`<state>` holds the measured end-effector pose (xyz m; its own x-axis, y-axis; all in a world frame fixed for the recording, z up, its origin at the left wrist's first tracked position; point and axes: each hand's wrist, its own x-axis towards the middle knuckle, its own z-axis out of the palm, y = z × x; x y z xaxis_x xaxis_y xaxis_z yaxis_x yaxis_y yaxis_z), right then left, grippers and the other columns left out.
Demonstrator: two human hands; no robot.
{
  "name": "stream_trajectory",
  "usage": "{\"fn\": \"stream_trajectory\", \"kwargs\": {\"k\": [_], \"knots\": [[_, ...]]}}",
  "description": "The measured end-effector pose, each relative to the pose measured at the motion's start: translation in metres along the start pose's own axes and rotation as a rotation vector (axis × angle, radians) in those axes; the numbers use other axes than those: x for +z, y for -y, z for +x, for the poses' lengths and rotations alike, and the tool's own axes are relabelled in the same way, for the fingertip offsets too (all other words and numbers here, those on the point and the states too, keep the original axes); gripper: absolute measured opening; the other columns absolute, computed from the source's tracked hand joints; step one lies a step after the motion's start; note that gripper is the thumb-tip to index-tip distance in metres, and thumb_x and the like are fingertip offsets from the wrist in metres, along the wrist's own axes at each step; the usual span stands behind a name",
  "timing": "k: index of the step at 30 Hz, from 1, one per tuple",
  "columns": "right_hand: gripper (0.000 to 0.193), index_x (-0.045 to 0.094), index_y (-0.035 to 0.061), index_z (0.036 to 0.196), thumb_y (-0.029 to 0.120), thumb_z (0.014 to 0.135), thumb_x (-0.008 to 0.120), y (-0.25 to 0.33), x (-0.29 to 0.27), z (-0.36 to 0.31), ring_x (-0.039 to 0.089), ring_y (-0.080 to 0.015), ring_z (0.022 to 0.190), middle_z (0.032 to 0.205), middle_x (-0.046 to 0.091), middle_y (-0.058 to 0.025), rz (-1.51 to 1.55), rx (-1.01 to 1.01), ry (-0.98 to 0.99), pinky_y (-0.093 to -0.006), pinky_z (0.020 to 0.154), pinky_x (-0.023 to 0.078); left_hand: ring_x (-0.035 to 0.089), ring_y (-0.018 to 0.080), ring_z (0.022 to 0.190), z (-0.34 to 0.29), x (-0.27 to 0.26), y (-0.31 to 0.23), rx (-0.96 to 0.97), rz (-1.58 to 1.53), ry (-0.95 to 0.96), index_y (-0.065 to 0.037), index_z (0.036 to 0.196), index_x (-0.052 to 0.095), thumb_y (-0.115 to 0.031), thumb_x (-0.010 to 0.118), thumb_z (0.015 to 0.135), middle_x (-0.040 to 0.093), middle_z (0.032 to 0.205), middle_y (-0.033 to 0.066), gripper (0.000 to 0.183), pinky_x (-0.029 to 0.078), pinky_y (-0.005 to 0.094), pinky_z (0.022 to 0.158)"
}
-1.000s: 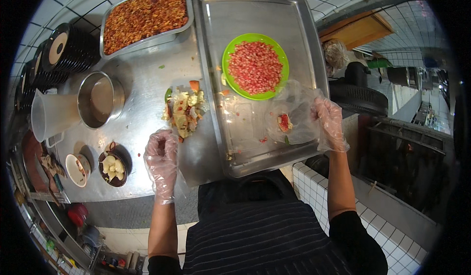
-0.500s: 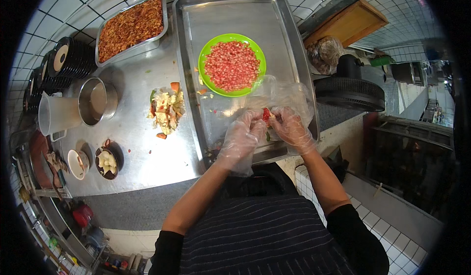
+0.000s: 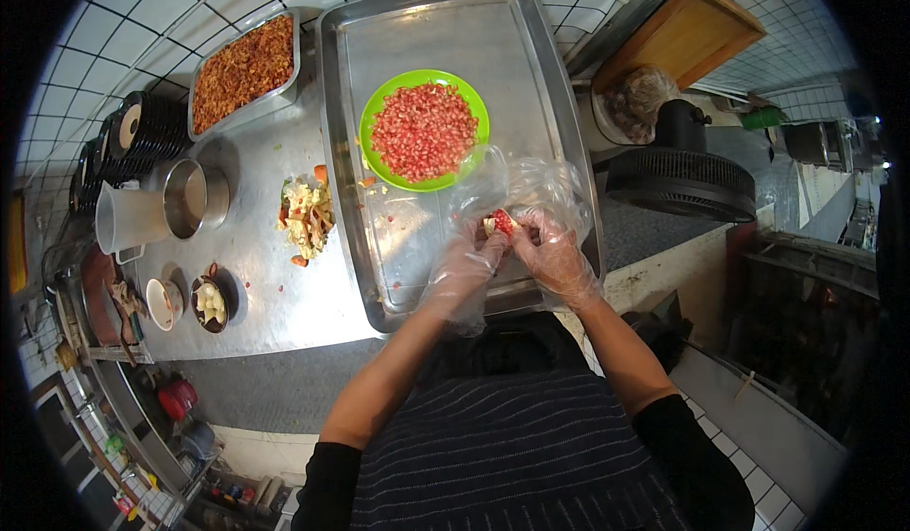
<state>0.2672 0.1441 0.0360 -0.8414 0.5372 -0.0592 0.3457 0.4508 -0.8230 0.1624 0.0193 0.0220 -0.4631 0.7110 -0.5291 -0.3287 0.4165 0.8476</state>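
Observation:
Clear plastic gloves cover both my hands. My left hand [image 3: 474,258] and my right hand [image 3: 553,254] pinch a small piece of pomegranate [image 3: 500,221] between them, red seeds and pale rind showing at the fingertips. Crumpled clear plastic [image 3: 553,182] lies beneath and beyond the hands, over the near right part of a large metal tray [image 3: 531,85]. Just beyond my hands, a bright green plate [image 3: 428,186] in the tray holds a flat heap of pomegranate seeds [image 3: 423,133].
Left of the tray sit scraps of peel and pith [image 3: 305,218], a steel pot [image 3: 194,199], a plastic jug [image 3: 123,218], a white cup [image 3: 164,303] and a small dark bowl of pale pieces [image 3: 209,303]. A pan of reddish-brown crumbs [image 3: 245,71] stands behind. A black fan [image 3: 681,185] is at right.
The whole view has shifted slightly, moving the tray and plate left in the picture. My hands still hold the pomegranate piece over the tray, and it appears turned a little.

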Motion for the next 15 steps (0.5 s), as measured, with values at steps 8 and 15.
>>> {"fn": "stream_trajectory", "kwargs": {"k": [8,15], "knots": [[0.018,0.058,-0.0037,0.101,-0.002,0.083,0.062,0.036,-0.002,0.013,0.062,-0.014,0.084,0.092,0.063,-0.0092,0.302,-0.034,0.141,-0.0289,0.072,0.052,0.059,0.0114,0.094,-0.02,-0.01,-0.004,0.088,-0.62,-0.134,-0.003,0.12,0.05,-0.011,0.058,0.092,0.058,0.105,0.004,0.031,0.053,0.0256,0.078],[0.022,0.06,-0.0072,0.102,-0.004,0.081,0.062,0.058,0.016,0.036,0.059,-0.012,0.085,0.095,0.062,-0.0068,0.716,0.267,0.34,-0.0268,0.076,0.05,0.061,0.0131,0.091,-0.04,-0.047,-0.024,0.071,-0.66,-0.136,-0.003,0.132,0.045,-0.011,0.056,0.093,0.06,0.109,0.0066,0.042,0.054,0.0263,0.075]]}}
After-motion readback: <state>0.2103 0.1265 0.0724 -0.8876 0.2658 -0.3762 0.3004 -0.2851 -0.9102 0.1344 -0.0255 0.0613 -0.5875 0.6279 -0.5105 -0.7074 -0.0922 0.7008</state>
